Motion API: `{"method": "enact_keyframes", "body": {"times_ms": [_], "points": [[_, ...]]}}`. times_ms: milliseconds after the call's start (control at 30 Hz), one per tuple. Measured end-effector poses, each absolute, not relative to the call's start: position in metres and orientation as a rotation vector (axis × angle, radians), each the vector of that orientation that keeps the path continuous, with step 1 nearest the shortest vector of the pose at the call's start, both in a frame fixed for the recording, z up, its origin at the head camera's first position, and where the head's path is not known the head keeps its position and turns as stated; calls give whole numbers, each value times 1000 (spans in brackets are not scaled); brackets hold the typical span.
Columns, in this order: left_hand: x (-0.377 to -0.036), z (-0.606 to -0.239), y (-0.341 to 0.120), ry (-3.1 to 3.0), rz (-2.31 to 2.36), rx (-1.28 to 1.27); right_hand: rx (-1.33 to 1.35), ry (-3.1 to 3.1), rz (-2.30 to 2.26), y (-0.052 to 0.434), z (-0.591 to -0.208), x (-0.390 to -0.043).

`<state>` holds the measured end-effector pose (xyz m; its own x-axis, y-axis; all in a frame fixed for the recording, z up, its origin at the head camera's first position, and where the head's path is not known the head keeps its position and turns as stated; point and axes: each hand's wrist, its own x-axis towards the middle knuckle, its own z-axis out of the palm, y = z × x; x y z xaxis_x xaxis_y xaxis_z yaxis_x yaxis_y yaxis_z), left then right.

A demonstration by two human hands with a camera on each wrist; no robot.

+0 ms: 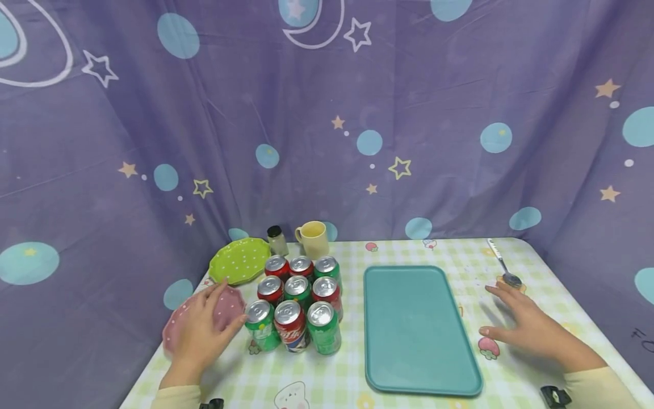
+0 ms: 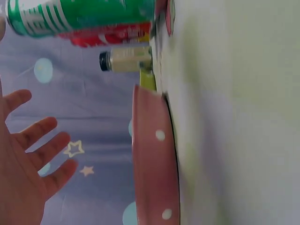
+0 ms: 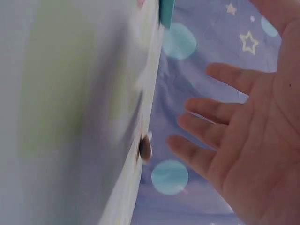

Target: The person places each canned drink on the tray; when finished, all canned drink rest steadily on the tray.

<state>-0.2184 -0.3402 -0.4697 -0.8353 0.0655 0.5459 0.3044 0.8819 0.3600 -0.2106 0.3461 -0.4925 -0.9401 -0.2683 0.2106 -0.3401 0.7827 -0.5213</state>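
Teal tray (image 1: 419,335) bare, cup (image 1: 313,238) likewise

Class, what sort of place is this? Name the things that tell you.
Probably a staged tabletop set, not a real kitchen: a starry purple backdrop cloth hangs behind a checked tablecloth, with soda cans in neat rows beside a tray.

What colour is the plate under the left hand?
The plate under the left hand is pink with small white dots, clearest in the left wrist view.
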Motion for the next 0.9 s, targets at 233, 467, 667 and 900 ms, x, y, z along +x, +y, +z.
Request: {"method": "enact_keyframes", "body": {"times_ms": [233, 467, 667, 900], "points": [[-210, -481, -324, -2537, -813, -364, 638, -2905, 924, 325, -497, -206], [-207, -490, -316, -2498, -1094, -443, 783, -2932, 950, 314, -498, -201], [-205, -495, -310, -2511, -1232, -427, 861, -2943, 1158, 315, -502, -204], [-207, -503, -306, -2488, -1307, -426, 969, -2930, 1508, 319, -508, -207]]}}
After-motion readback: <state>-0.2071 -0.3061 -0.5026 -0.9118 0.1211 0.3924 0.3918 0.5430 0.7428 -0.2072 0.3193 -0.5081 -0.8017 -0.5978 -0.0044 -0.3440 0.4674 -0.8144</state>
